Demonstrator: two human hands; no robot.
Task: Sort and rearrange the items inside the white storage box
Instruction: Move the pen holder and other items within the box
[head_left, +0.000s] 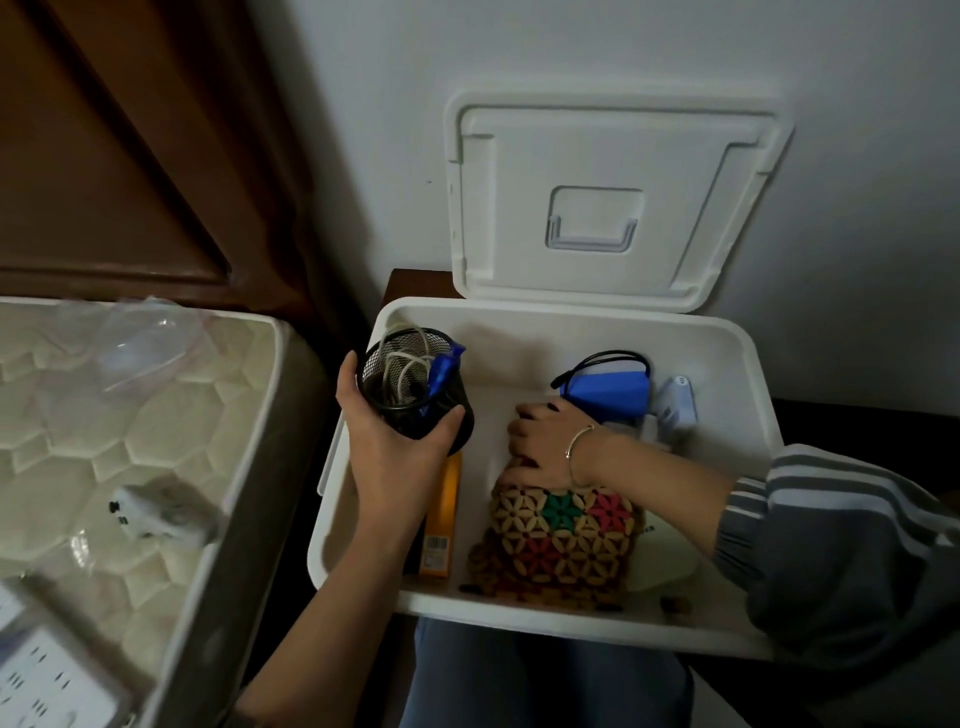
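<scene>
Beside a quilted cream mattress (104, 415) and against a pale wall stands the white plastic storage box (748, 374), with its lid (597, 156) open and leaning on the wall. The left hand (389, 447) holds a black round wire-mesh cup (421, 410) over the box's left side, thumb and fingers wrapped around its wall. In the cup are a coiled white cord (402, 364) and a blue tool (441, 371). The right hand (545, 447) is inside the box, its fingers curled close together over the top of a bag of wooden flower-pattern beads (561, 535). A narrow orange carton (441, 519) lies to the left of the bag. A blue pouch with a black cable (608, 389) and a small white container (675, 400) are at the back right.
</scene>
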